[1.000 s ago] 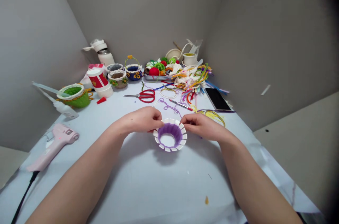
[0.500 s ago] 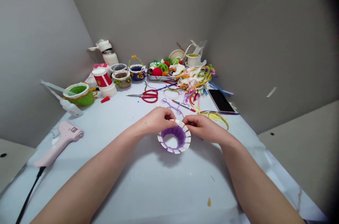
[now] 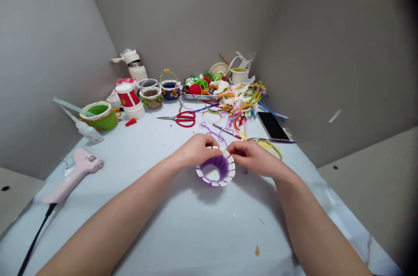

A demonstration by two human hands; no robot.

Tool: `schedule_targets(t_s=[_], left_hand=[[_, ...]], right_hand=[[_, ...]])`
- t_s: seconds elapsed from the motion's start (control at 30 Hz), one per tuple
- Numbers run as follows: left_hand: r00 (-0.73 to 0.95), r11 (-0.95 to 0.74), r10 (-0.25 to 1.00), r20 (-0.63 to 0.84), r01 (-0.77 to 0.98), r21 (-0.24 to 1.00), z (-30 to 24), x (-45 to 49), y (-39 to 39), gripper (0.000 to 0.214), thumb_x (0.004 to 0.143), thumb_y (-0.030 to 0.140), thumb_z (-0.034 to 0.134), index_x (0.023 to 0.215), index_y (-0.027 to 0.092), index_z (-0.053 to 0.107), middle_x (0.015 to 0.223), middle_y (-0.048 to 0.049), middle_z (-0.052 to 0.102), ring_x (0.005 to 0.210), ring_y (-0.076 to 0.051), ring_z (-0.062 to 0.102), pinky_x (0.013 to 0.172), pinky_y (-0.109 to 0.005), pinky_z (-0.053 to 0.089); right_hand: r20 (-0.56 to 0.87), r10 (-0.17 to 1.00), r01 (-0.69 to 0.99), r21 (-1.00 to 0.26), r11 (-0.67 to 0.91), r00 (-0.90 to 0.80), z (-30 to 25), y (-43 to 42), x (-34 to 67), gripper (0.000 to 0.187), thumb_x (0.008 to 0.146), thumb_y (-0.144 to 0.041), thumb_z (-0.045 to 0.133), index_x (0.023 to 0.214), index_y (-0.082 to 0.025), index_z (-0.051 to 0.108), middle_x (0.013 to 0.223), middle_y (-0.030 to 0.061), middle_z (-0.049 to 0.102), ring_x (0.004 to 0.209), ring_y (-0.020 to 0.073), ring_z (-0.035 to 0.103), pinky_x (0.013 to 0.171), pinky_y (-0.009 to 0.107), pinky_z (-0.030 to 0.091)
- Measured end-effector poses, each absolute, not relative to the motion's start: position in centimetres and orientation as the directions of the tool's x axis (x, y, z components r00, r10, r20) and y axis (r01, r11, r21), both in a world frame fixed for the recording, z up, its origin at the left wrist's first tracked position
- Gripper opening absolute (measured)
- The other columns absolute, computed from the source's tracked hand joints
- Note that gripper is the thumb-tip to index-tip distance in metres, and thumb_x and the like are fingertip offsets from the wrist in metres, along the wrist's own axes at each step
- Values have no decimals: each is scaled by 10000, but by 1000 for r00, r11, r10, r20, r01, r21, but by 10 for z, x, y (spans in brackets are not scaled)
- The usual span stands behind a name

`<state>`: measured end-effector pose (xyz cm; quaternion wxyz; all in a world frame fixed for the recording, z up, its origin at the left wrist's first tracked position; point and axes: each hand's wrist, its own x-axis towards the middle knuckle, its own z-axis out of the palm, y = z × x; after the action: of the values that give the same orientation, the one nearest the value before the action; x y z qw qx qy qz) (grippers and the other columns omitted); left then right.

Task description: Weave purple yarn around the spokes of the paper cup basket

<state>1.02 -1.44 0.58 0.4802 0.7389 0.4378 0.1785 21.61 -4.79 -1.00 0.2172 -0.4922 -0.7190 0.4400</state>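
The left hand [image 3: 196, 152] and the right hand [image 3: 251, 158] each keep a pinching grip closed on the far rim of the slit paper cup [image 3: 215, 172], standing mid-way along the surface [image 3: 183, 228], its wall woven purple nearly to the top, seemingly only the white tips left bare

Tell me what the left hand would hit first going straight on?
The left hand pinches the cup at its rim; pushing on, it would likely meet the right hand first, though depth is unclear.
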Motion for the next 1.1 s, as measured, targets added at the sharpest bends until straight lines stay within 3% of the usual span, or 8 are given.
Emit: schedule_targets(t_s=[0.27,0.47,0.83,1.1], left_hand=[[546,-170,825,-146,486,857,-1,9,-12,269,701,404,583,752,149,653,684,4,616,633,-133,541,550,-232,383],[547,-212,828,-120,505,836,0,10,-14,240,711,385,575,718,155,643,682,11,613,643,-126,533,555,-229,369],[541,-181,830,-138,495,850,-4,9,-12,250,698,393,578,756,157,638,682,9,610,618,-129,533,539,-226,388],[545,-212,832,-107,490,846,-2,9,-13,238,705,391,568,724,161,626,683,8,605,643,-130,534,545,-221,387]], right_hand=[[29,967,459,-877,146,-252,-7,-49,214,198,833,-360,583,823,-165,618,690,-2,539,604,108,433,533,234,341],[103,932,442,-859,260,-349,0,-55,208,159,836,-318,586,811,-167,630,730,11,570,646,120,468,570,241,370],[-59,891,490,-851,191,-449,1,-50,226,124,834,-270,568,800,-161,615,684,-6,538,600,100,430,535,226,337],[9,915,456,-865,210,-404,4,-53,223,134,838,-281,570,804,-156,607,692,-5,523,602,99,420,543,229,339]])
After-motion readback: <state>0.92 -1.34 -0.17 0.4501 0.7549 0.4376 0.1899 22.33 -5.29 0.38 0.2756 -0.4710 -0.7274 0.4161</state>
